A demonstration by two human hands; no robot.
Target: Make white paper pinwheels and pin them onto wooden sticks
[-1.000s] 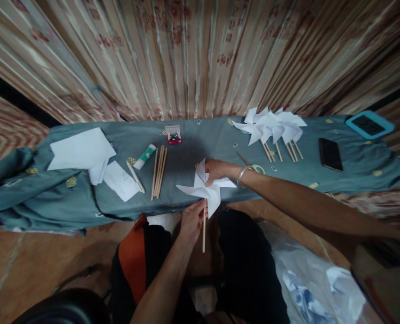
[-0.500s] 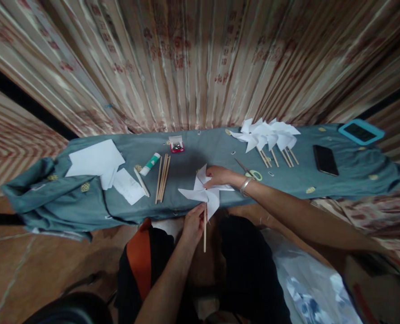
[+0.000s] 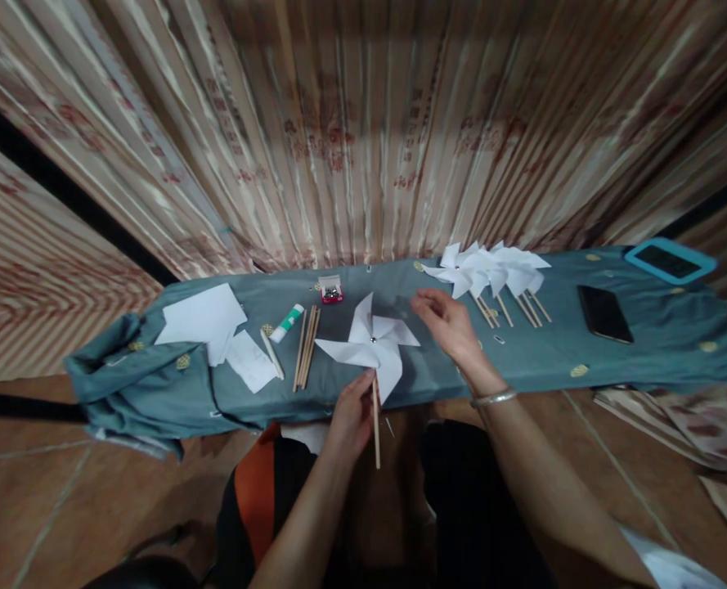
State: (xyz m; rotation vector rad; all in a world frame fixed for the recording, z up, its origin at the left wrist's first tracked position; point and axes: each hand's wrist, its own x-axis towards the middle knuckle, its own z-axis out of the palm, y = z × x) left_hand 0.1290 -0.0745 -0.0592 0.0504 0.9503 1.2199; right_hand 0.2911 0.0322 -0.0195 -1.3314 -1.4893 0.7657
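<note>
A white paper pinwheel with a silvery pin at its centre stands over the table's front edge. My left hand is closed around its wooden stick, just below the blades. To the right of the blades, apart from them, my right hand hovers with loosely bent fingers and nothing visible in them. It wears a bracelet at the wrist and covers the spot where the scissors lay. Behind it lie several finished pinwheels in an overlapping row, sticks toward me.
Left of the pinwheel are wooden sticks, a glue stick, a white pen-like stick and paper sheets. A small red box of pins sits behind. A phone and a blue-framed tablet lie right. A curtain hangs behind.
My right hand has let go of the pinwheel's blades and moved right, over the scissors' place. My left hand keeps its grip on the stick. The view has shifted slightly.
</note>
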